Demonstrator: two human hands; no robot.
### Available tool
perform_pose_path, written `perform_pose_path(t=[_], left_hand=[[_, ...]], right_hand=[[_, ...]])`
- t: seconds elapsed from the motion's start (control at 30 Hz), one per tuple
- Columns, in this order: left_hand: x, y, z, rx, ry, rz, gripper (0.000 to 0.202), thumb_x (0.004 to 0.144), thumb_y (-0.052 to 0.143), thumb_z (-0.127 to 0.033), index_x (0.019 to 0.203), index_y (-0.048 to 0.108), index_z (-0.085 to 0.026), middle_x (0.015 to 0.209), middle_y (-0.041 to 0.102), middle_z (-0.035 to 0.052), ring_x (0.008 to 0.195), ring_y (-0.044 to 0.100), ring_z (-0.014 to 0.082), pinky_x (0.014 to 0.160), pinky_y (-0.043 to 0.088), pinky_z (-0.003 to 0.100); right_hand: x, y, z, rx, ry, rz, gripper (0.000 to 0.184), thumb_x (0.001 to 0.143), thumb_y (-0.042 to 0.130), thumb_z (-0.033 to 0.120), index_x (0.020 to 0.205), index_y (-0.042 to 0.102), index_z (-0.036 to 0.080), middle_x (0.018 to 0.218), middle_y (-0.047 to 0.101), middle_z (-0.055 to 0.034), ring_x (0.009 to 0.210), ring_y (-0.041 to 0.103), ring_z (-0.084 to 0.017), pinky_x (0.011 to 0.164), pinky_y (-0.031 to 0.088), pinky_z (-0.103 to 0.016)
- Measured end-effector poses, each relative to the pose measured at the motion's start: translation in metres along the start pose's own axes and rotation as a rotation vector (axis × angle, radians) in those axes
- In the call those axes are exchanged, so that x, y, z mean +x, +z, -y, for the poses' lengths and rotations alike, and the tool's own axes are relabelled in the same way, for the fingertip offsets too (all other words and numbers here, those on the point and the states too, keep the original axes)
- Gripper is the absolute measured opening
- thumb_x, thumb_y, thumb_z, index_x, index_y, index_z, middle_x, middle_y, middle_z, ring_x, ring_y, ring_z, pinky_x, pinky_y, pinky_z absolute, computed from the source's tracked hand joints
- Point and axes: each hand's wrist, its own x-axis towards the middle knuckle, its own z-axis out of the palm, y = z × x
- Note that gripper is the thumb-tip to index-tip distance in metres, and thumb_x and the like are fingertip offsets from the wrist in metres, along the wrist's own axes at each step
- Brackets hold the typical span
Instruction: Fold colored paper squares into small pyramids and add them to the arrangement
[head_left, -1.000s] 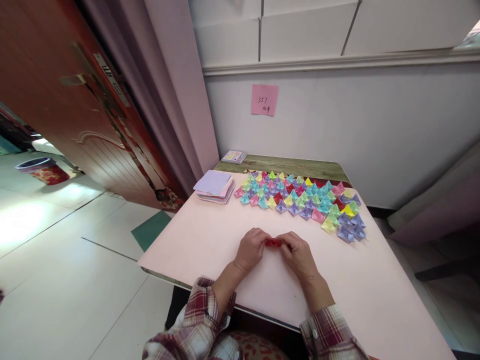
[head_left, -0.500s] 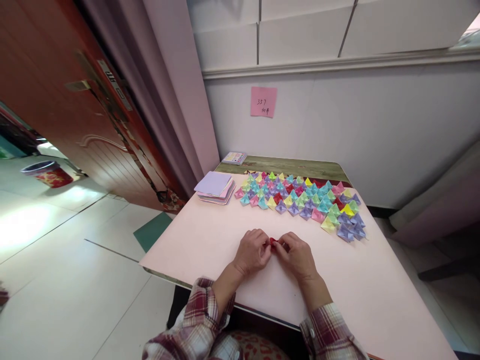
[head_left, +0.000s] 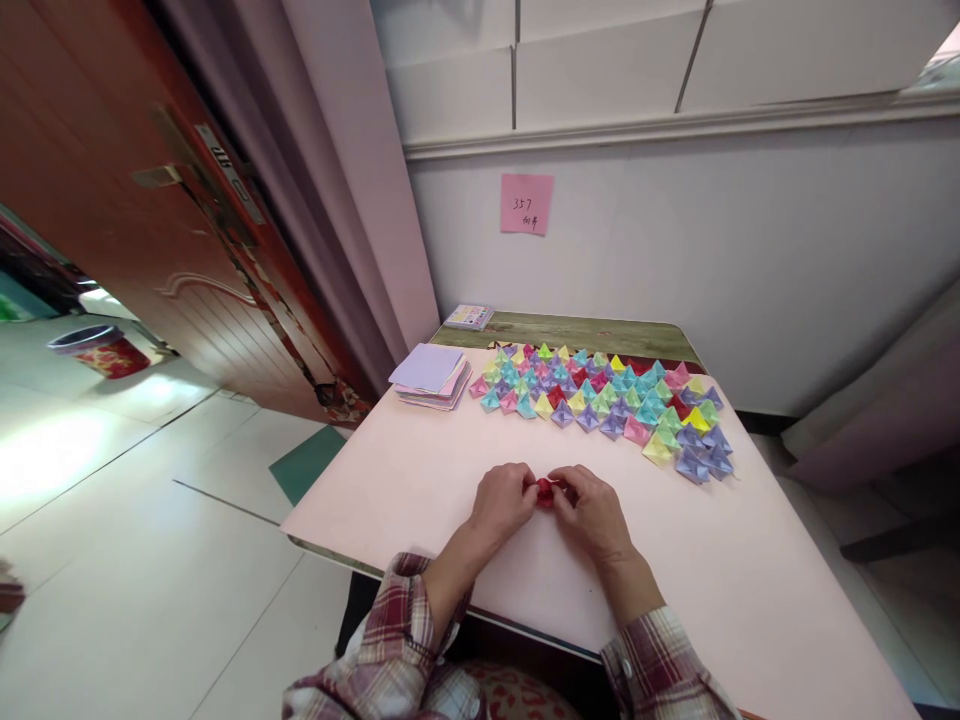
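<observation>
Fingers of our left hand (head_left: 504,500) and right hand (head_left: 592,510) pinch the red paper (head_left: 545,491) between them; beyond them many folded pieces (head_left: 607,400) lie finished, and a stack of sheets (head_left: 429,375) waits unfolded.

pink sticky note (head_left: 526,204) on wall, handwritten "357", marks below unreadable

The red paper (head_left: 545,491) is mostly hidden (its shape unclear).

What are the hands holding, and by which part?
A red folded paper, pinched by both hands: left hand on its left end, right hand on its right end.
</observation>
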Motion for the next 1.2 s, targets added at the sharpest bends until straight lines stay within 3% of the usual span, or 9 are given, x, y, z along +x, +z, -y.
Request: perform_pose_path(t=[0.23, 0.43, 0.6, 0.77, 1.03, 1.2], left_hand=[[0.005, -0.005, -0.014, 0.083, -0.012, 0.135, 0.024, 0.072, 0.055, -0.011, 0.078, 0.074, -0.023, 0.079, 0.074, 0.0051, 0.076, 0.066, 0.0218, 0.069, 0.047, 0.029], [0.004, -0.001, -0.024, 0.130, -0.019, 0.135, 0.014, 0.078, 0.058, -0.023, 0.080, 0.072, -0.020, 0.084, 0.072, 0.0109, 0.076, 0.066, 0.0253, 0.069, 0.048, 0.033], [0.003, -0.004, -0.027, 0.161, -0.018, 0.150, 0.014, 0.078, 0.057, -0.023, 0.085, 0.070, -0.022, 0.088, 0.070, 0.0099, 0.080, 0.066, 0.0265, 0.070, 0.049, 0.034], [0.011, -0.009, -0.033, 0.223, -0.035, 0.204, 0.010, 0.076, 0.060, -0.024, 0.076, 0.069, -0.020, 0.084, 0.070, 0.0121, 0.083, 0.067, 0.0303, 0.071, 0.050, 0.037], [0.032, -0.002, -0.051, 0.318, -0.061, 0.326, 0.019, 0.073, 0.059, -0.007, 0.084, 0.072, -0.015, 0.093, 0.072, 0.0168, 0.095, 0.068, 0.0332, 0.081, 0.050, 0.041], [0.033, -0.012, -0.041, 0.288, -0.077, 0.396, 0.007, 0.066, 0.069, -0.018, 0.072, 0.072, -0.017, 0.084, 0.073, 0.0122, 0.085, 0.069, 0.0312, 0.073, 0.051, 0.036]], right_hand=[[0.001, 0.000, 0.002, 0.012, 0.036, 0.011, 0.019, 0.080, 0.052, 0.017, 0.083, 0.069, 0.024, 0.079, 0.067, -0.0024, 0.069, 0.062, -0.016, 0.069, 0.047, -0.027], [0.000, 0.002, 0.005, 0.024, 0.062, -0.017, 0.017, 0.078, 0.052, 0.018, 0.086, 0.066, 0.023, 0.077, 0.067, -0.0023, 0.065, 0.060, -0.017, 0.065, 0.046, -0.028], [0.000, -0.001, 0.007, 0.038, 0.067, -0.006, 0.014, 0.076, 0.050, 0.016, 0.077, 0.062, 0.024, 0.074, 0.065, -0.0011, 0.062, 0.058, -0.016, 0.062, 0.044, -0.026], [0.001, 0.000, 0.007, 0.137, 0.085, -0.012, 0.020, 0.075, 0.050, 0.016, 0.085, 0.065, 0.023, 0.078, 0.069, -0.0024, 0.067, 0.062, -0.017, 0.066, 0.047, -0.028], [0.003, -0.001, 0.008, 0.221, 0.147, -0.019, 0.014, 0.077, 0.051, 0.021, 0.079, 0.066, 0.022, 0.065, 0.069, -0.0008, 0.058, 0.062, -0.017, 0.057, 0.046, -0.026], [0.004, -0.002, 0.007, 0.273, 0.188, -0.012, 0.019, 0.080, 0.048, 0.022, 0.084, 0.066, 0.020, 0.065, 0.071, -0.0003, 0.056, 0.064, -0.016, 0.058, 0.048, -0.024]])
